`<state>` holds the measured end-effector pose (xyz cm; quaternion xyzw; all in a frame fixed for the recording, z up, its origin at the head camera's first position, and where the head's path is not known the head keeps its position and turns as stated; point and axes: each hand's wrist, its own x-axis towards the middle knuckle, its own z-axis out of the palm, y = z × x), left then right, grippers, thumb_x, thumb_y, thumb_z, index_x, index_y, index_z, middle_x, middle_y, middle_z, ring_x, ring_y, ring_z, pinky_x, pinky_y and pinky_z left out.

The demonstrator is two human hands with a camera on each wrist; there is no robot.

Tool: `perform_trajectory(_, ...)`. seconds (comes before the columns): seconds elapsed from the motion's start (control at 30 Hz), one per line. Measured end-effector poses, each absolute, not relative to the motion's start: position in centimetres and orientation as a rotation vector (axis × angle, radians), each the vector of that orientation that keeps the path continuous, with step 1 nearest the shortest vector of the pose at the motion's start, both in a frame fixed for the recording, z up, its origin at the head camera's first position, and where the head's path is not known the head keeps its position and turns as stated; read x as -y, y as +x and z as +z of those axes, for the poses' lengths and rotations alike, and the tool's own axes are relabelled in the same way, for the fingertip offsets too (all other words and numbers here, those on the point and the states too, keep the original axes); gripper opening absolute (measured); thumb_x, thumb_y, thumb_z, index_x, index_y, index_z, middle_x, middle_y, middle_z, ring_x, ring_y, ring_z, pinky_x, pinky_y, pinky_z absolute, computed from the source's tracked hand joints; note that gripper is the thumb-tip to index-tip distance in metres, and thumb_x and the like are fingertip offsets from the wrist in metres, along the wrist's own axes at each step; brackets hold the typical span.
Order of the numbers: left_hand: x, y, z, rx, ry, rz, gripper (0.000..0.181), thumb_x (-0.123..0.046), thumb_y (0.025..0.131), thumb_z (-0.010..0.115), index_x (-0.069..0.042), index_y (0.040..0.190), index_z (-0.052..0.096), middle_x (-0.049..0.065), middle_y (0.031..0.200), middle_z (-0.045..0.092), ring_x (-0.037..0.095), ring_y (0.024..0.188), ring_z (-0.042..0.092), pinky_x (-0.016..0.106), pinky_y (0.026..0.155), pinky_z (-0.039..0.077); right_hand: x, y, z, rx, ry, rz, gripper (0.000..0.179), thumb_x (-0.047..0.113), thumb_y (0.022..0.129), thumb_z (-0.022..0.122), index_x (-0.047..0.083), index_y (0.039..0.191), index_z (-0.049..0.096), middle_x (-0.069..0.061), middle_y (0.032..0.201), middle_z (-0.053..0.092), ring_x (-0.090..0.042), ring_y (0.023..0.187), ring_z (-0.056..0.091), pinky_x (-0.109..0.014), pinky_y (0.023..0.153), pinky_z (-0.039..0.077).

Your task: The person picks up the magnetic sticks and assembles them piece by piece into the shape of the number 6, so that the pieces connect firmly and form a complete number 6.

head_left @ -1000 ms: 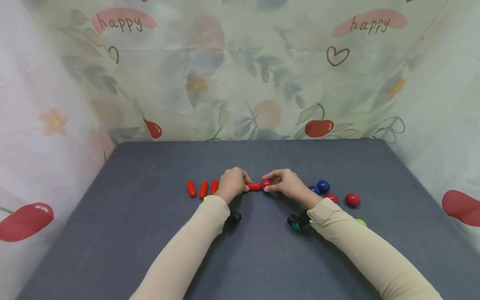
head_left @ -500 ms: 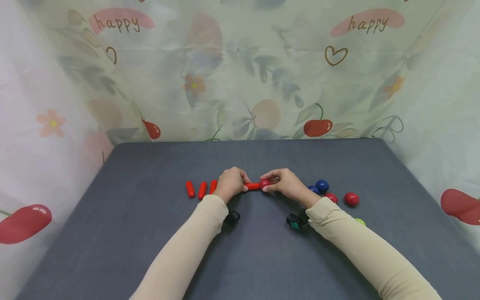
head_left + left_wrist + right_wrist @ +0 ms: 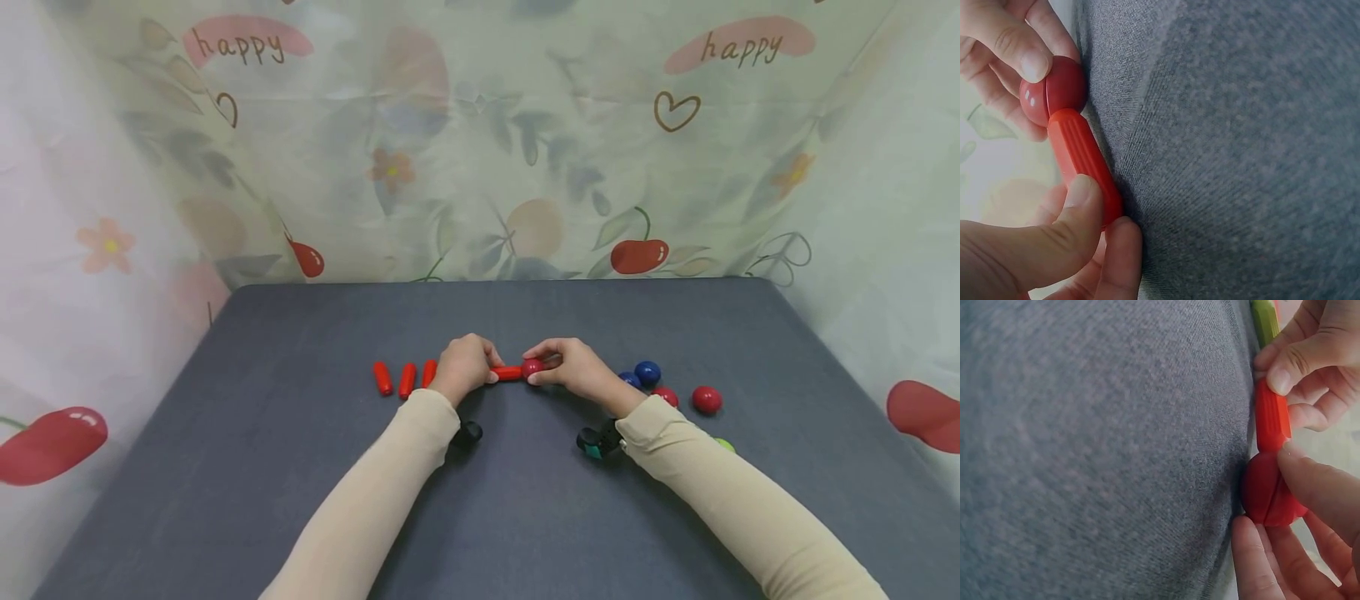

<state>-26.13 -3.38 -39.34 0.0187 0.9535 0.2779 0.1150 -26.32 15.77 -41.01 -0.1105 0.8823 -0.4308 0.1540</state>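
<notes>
The left hand (image 3: 465, 367) pinches a red rod (image 3: 508, 373) between thumb and fingers, gripping the end away from the ball. The right hand (image 3: 573, 365) holds a red ball (image 3: 532, 367), its thumb on one side and its fingers round the other. Between the two sets of fingertips the rod's free end meets the ball, touching it; a seam runs across the ball near the right thumb. To the left of the left fingers lie three loose rods (image 3: 407, 381), side by side, the nearest partly hidden by that hand. Just past the left fingertips, in the right wrist view, a green rod (image 3: 1266, 324) shows in part. To the right of the right fingers, beyond the wrist, sit two blue balls (image 3: 647, 372) and two spare red balls (image 3: 707, 400), one partly covered by the sleeve (image 3: 720, 475). Farther from those fingers, something green (image 3: 724, 444) peeps out behind the sleeve, its shape unclear.
</notes>
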Motion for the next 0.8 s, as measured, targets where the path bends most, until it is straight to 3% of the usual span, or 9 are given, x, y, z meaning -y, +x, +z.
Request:
perform_trajectory(0.5, 3.4, -26.2, -39.4, -2.792, 0.047, 0.837, 0.012, -0.013, 0.079, 0.079, -0.016, 0.09, 0.077, 0.004, 0.098, 0.07, 0.022, 0.087, 0.058, 0.035, 0.08, 0.051, -16.1, -25.9, -40.3, -2.522, -0.418, -1.202, 0.052, 0.014, 0.086, 0.074, 0.005, 0.133, 0.055, -0.019, 0.129, 0.06, -0.032, 0.115, 0.061, -0.044, 0.095, 0.051)
perform_trajectory(0.8, 3.4, -26.0, -39.2, -2.8, 0.055, 0.834, 0.012, -0.01, 0.08, 0.078, -0.016, 0.091, 0.077, 0.003, 0.099, 0.07, 0.022, 0.09, 0.059, 0.035, 0.082, 0.051, -17.5, -24.2, -38.4, -2.594, -0.488, -1.105, 0.053, 0.017, 0.088, 0.072, 0.01, 0.136, 0.053, -0.014, 0.136, 0.056, -0.034, 0.121, 0.057, -0.048, 0.095, 0.05)
